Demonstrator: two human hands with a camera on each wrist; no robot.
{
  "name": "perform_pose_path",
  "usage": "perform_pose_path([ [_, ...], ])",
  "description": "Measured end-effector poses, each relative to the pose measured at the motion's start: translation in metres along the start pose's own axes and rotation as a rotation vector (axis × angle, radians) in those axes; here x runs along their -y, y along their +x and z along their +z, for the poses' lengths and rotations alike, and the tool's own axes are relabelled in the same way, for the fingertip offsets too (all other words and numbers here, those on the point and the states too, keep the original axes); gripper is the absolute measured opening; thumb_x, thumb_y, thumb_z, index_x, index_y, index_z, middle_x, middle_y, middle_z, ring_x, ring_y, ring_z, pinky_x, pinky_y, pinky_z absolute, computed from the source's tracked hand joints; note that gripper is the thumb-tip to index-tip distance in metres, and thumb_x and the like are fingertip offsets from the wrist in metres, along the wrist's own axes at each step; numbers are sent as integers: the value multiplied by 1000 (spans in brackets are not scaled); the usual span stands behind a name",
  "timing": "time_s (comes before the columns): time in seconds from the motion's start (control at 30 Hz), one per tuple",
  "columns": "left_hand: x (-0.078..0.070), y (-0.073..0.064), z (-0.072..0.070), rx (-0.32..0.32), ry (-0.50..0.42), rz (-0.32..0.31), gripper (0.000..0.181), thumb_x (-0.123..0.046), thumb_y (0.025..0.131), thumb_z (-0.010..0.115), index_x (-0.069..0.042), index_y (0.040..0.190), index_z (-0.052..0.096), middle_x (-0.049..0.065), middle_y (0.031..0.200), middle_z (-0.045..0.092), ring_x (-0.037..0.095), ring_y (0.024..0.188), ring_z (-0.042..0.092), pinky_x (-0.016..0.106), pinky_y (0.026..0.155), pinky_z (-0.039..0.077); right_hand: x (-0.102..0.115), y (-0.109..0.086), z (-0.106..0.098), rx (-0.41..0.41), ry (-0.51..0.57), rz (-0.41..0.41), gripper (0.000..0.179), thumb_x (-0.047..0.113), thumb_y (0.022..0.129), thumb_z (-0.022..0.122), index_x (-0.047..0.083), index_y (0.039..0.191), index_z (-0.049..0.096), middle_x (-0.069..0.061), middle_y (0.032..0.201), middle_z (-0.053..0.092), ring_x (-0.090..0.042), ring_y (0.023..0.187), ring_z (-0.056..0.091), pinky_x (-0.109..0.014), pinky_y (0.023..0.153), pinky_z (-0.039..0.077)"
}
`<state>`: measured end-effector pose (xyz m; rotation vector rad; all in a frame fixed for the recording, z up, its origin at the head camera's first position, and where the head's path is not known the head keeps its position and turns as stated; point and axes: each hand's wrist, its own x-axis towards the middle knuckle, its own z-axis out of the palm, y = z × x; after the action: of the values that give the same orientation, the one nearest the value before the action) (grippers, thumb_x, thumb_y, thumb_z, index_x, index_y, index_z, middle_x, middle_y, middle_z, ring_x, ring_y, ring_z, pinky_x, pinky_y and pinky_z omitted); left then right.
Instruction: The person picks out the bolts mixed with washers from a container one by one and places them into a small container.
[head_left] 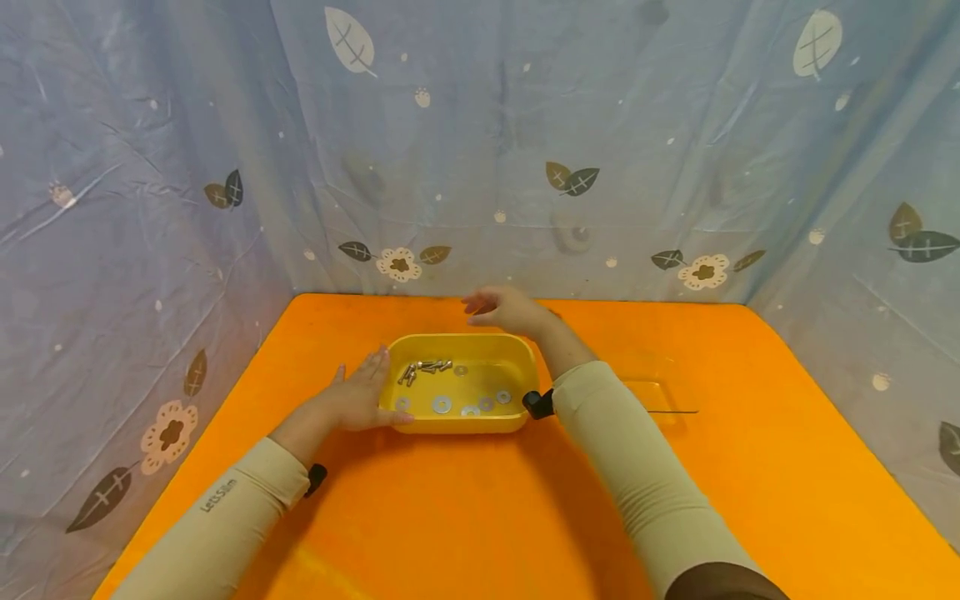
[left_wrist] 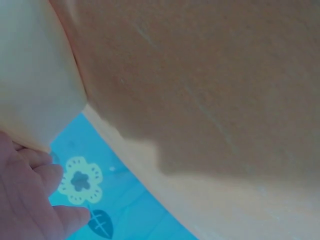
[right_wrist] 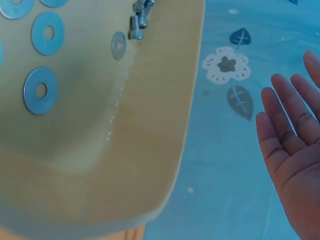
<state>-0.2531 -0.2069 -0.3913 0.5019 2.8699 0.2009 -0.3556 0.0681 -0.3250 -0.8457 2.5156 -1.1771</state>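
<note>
A shallow yellow plastic bin [head_left: 459, 425] sits on the orange table, with rounded corners. Inside it, several flat metal washers [head_left: 442, 404] lie spread on the floor, and several small metal bolts [head_left: 431, 367] are gathered toward the back left. My left hand [head_left: 362, 396] rests against the bin's left end, fingers extended along the wall and thumb at the front rim. Beyond the back rim my right hand [head_left: 510, 312] is held in the air, its palm bare and fingers loosely extended in the right wrist view. Nothing is in it.
To the right, partly behind my right forearm, stands a clear plastic tray [head_left: 658, 396] with a thin dark line along its front. Patterned curtains [head_left: 480, 167] enclose the orange table [head_left: 450, 517] at the back and both sides.
</note>
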Motion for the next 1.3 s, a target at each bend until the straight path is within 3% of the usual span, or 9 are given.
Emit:
perform_pose_path([
  [0.17,-1,4,4,-4,15,4,124,-84,67,40,4,145,0,18,152,-4,33,139,3,65,102,4,-5,6,3,18,30,15,34,14,87,63,9,120,58,-10,114,62,-20,104,57,-33,91,45],
  [0.57,-4,5,4,-4,4,-4,122,-81,69,44,4,144,-1,17,152,-3,33,139,5,65,102,5,-20,23,17,33,-8,29,25,12,87,62,5,111,63,-8,107,64,-19,100,59,-29,87,47],
  [0.9,-7,7,2,-7,-21,15,121,-78,70,48,4,144,0,18,152,-2,34,139,5,66,102,4,-29,27,25,56,-21,54,23,14,87,63,7,109,65,-4,103,65,-16,97,61,-28,86,47],
  [1.3,2,2,3,-16,-14,7,119,-77,72,47,4,144,1,18,152,-2,33,139,5,66,101,6,-33,44,42,142,-9,78,29,16,88,62,4,114,64,-4,104,67,-16,96,62,-27,83,49],
])
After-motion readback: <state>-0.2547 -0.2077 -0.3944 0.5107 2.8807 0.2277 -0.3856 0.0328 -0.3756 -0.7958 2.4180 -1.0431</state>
